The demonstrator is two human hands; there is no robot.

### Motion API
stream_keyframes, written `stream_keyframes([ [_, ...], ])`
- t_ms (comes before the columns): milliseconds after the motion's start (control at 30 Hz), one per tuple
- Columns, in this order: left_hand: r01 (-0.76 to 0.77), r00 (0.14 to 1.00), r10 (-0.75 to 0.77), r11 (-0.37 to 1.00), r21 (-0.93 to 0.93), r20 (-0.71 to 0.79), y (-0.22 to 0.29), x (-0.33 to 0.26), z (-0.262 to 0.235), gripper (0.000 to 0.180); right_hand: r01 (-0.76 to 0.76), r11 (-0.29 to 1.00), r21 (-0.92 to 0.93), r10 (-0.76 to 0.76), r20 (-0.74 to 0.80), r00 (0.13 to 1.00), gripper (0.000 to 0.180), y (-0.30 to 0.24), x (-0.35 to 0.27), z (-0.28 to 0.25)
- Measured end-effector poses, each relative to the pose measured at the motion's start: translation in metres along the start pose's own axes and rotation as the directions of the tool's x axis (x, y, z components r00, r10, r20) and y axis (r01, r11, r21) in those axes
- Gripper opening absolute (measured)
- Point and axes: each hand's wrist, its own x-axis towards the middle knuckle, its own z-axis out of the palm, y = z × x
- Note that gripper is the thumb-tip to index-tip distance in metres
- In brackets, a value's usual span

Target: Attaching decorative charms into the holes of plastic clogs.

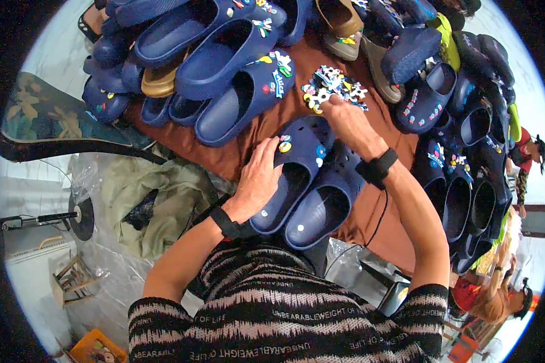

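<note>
A pair of navy foam clogs lies at the table's near edge, heels toward me. My left hand (257, 181) grips the side of the left clog (306, 139), its fingers on the upper beside a few small charms fixed there. The right clog (324, 212) lies against it, a pale round spot on its insole. Farther off, my right hand (352, 126) reaches over a small pile of colourful shoe charms (342, 85). Its fingers are drawn together at the pile's near edge; whatever they pinch is hidden.
Navy clogs (233, 103) are heaped at the far left, more clogs (427, 100) along the right. Brown cloth (375, 236) covers the table. A chair back (48, 121) and crumpled green fabric (163, 206) are at left. Other people (496, 299) sit at far right.
</note>
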Motion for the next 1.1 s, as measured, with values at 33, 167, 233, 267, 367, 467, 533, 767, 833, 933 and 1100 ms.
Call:
stream_keyframes([
  [33,-0.002,1.0,0.002,1.0,0.0,0.001,-0.001,0.0,0.001,0.06,-0.05,0.998,-0.026,0.051,0.009,0.999,0.019,0.003,0.003,-0.009],
  [167,0.001,1.0,-0.001,1.0,0.021,0.024,-0.003,0.001,0.004,0.058,-0.117,0.987,-0.112,0.094,-0.189,0.977,0.02,0.017,0.009,-0.014],
  [233,-0.002,1.0,0.001,1.0,0.024,0.03,-0.003,0.001,0.004,0.057,-0.067,0.975,0.213,0.096,-0.129,0.987,0.015,-0.003,0.009,-0.012],
  [267,-0.003,0.999,0.002,1.0,0.024,0.034,-0.002,0.001,0.004,0.056,-0.045,0.954,0.297,0.026,0.07,0.997,0.018,-0.01,0.016,-0.008],
  [367,0.014,0.999,-0.016,0.998,0.055,0.035,-0.006,-0.002,0.002,0.056,0.188,0.89,0.415,-0.192,-0.034,0.981,0.038,-0.062,0.013,-0.002],
  [467,0.034,0.997,-0.036,0.999,0.043,0.061,-0.003,0.0,0.001,0.055,0.137,0.931,0.338,-0.171,0.075,0.982,0.042,-0.076,0.007,-0.004],
  [533,0.047,0.996,-0.048,0.999,0.008,0.079,-0.002,0.002,0.001,0.055,0.156,0.923,0.351,-0.205,0.105,0.973,0.04,-0.077,0.007,-0.006],
  [767,-0.093,0.996,0.093,0.996,-0.011,-0.006,-0.002,0.0,-0.002,0.057,0.133,0.931,0.339,-0.179,0.107,0.978,0.034,-0.078,0.013,-0.002],
  [833,-0.171,0.985,0.169,0.985,-0.032,-0.041,0.0,0.001,-0.004,0.058,0.151,0.916,0.372,-0.199,0.096,0.975,0.035,-0.079,0.015,0.0],
  [933,-0.141,0.983,0.14,0.99,-0.008,-0.115,-0.008,-0.001,0.0,0.056,0.164,0.907,0.387,-0.217,0.096,0.972,0.034,-0.08,0.015,0.002],
  [1100,-0.124,0.985,0.132,0.99,0.072,-0.108,-0.009,-0.002,0.003,0.053,0.188,0.878,0.44,-0.251,0.088,0.964,0.037,-0.076,0.016,0.0],
])
